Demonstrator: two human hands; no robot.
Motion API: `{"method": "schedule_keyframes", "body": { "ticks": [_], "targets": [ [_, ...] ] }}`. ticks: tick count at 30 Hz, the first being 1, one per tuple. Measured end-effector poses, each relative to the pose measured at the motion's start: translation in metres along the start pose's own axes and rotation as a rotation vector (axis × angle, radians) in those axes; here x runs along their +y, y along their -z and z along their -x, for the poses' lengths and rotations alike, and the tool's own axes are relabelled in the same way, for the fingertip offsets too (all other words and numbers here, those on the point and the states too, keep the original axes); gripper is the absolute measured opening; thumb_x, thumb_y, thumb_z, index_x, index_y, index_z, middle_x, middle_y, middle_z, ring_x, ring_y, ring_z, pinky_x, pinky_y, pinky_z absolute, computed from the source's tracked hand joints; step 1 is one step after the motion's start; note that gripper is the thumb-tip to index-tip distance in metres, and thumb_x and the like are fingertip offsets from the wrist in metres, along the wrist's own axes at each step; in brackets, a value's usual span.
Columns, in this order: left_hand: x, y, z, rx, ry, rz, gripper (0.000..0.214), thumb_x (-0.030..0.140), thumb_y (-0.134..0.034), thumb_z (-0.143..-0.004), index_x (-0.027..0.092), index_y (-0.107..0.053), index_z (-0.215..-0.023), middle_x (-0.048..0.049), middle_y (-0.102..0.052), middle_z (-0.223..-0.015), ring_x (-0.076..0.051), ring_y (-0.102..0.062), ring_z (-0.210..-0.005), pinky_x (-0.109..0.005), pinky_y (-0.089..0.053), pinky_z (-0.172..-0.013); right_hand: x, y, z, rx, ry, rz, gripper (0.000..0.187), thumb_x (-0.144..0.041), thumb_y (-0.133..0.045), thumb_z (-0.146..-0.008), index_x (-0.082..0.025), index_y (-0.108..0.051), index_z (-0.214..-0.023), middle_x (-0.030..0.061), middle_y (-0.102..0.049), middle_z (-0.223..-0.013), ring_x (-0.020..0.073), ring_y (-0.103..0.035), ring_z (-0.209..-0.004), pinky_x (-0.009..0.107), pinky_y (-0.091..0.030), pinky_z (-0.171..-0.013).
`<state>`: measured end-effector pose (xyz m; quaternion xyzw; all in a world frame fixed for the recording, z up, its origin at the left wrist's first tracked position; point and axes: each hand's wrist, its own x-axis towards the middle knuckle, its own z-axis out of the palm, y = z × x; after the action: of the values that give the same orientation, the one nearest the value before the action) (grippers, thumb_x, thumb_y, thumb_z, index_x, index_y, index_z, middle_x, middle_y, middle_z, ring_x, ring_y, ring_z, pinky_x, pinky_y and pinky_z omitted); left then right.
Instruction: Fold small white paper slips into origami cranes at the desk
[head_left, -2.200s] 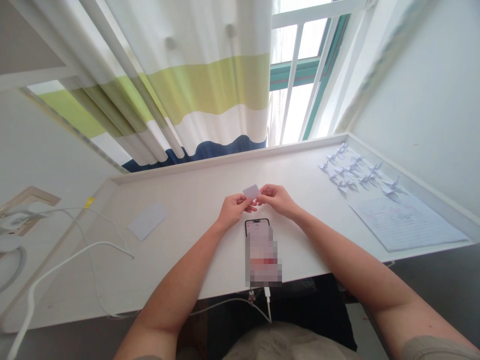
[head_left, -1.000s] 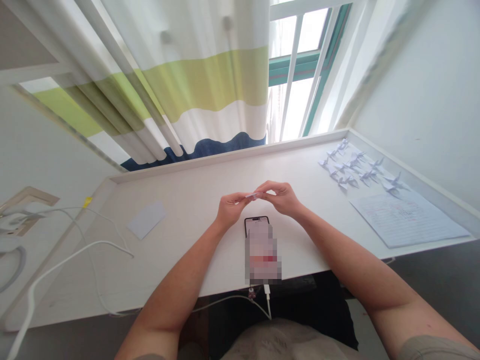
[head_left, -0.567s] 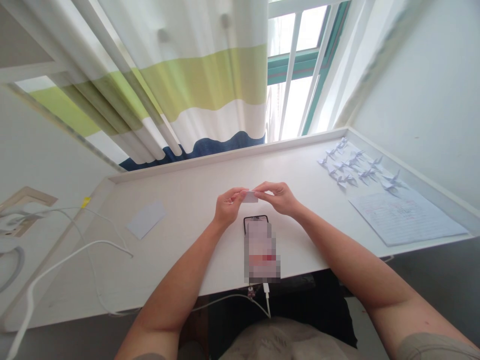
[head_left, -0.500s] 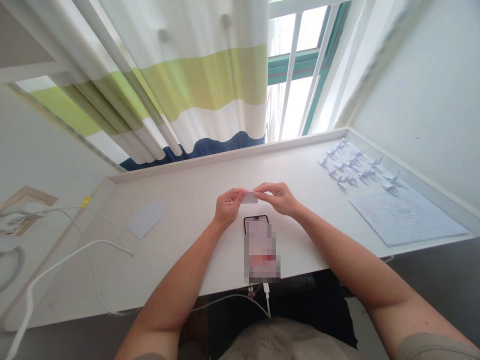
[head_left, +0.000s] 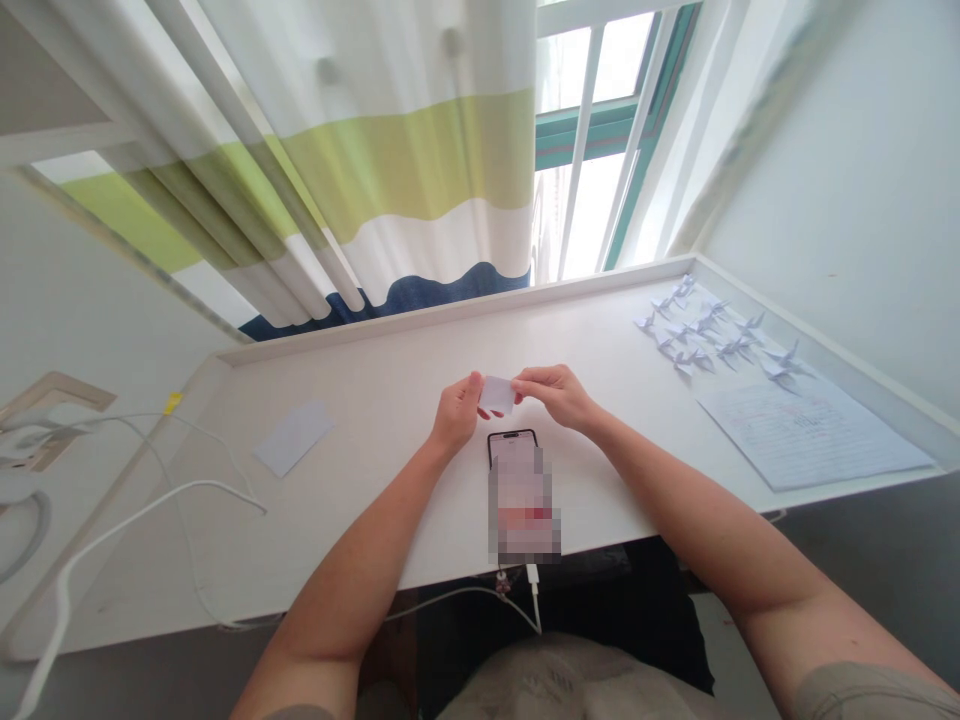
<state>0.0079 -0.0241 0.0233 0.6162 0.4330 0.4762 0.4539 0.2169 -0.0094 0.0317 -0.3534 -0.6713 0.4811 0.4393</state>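
A small white square of paper (head_left: 497, 394) is held up between my two hands, above the desk and just beyond the phone. My left hand (head_left: 459, 408) grips its left side, thumb on top and fingertips showing under its lower edge. At the right edge, my right hand (head_left: 553, 392) pinches the paper between thumb and fingers. Right below the hands lies a phone (head_left: 514, 436), its screen blurred out and a white cable plugged into its near end.
Several folded paper cranes (head_left: 701, 335) stand at the desk's back right, with written sheets (head_left: 810, 435) in front of them. Loose white paper (head_left: 292, 438) lies on the left of the white desk (head_left: 360, 400). White cables (head_left: 150, 510) hang across the left side. A curtain (head_left: 405, 160) covers the back.
The paper has been turned so that more of its face shows. My left fingers have shifted down behind it, and my right fingers have moved slightly right along with its edge.
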Motion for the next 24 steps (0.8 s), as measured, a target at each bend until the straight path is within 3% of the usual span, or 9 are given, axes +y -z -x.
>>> {"method": "schedule_keyframes", "body": {
  "ticks": [6,11,17,21,24],
  "targets": [
    [0.001,0.002,0.001,-0.106,0.061,-0.011,0.062,0.077,-0.069,-0.087,0.015,-0.072,-0.085,-0.0135,-0.081,-0.08,-0.021,-0.076,-0.064,-0.029,-0.054,-0.059,0.0,0.0,-0.001,0.154,0.021,0.015,0.037,-0.051,-0.072,-0.09,-0.021,-0.076,-0.068,0.0039,-0.074,-0.069,0.0197,-0.067,-0.068,0.035,-0.054,-0.072],
    [-0.002,0.001,-0.004,-0.145,0.145,0.004,0.06,0.075,-0.06,-0.093,0.016,-0.067,-0.083,-0.0144,-0.081,-0.08,-0.019,-0.073,-0.058,-0.028,-0.048,-0.054,0.007,-0.002,-0.004,0.205,-0.022,0.041,0.033,-0.047,-0.073,-0.087,-0.02,-0.075,-0.066,0.0036,-0.073,-0.065,0.0191,-0.067,-0.064,0.034,-0.054,-0.068],
    [-0.006,0.002,-0.003,-0.246,0.082,-0.178,0.055,0.069,-0.058,-0.097,0.02,-0.064,-0.073,-0.0075,-0.076,-0.067,-0.017,-0.066,-0.058,-0.028,-0.049,-0.06,0.017,-0.003,-0.007,0.164,-0.062,-0.01,0.035,-0.053,-0.079,-0.082,-0.02,-0.081,-0.091,0.0063,-0.081,-0.087,0.0207,-0.072,-0.076,0.034,-0.057,-0.072],
    [-0.004,0.0,-0.002,-0.247,0.05,-0.206,0.054,0.066,-0.055,-0.099,0.021,-0.063,-0.069,-0.0054,-0.073,-0.063,-0.016,-0.062,-0.058,-0.028,-0.049,-0.064,0.019,-0.006,-0.008,0.171,-0.045,0.03,0.042,-0.06,-0.076,-0.084,-0.019,-0.076,-0.078,0.0051,-0.077,-0.075,0.019,-0.067,-0.068,0.032,-0.051,-0.064],
    [-0.003,-0.003,-0.003,-0.227,0.03,-0.212,0.055,0.063,-0.053,-0.1,0.021,-0.062,-0.066,-0.006,-0.072,-0.062,-0.017,-0.062,-0.062,-0.029,-0.049,-0.069,0.02,-0.009,-0.008,0.185,-0.018,0.054,0.042,-0.059,-0.07,-0.089,-0.019,-0.073,-0.079,0.0041,-0.074,-0.074,0.0179,-0.064,-0.067,0.032,-0.049,-0.063]
  ]
}}
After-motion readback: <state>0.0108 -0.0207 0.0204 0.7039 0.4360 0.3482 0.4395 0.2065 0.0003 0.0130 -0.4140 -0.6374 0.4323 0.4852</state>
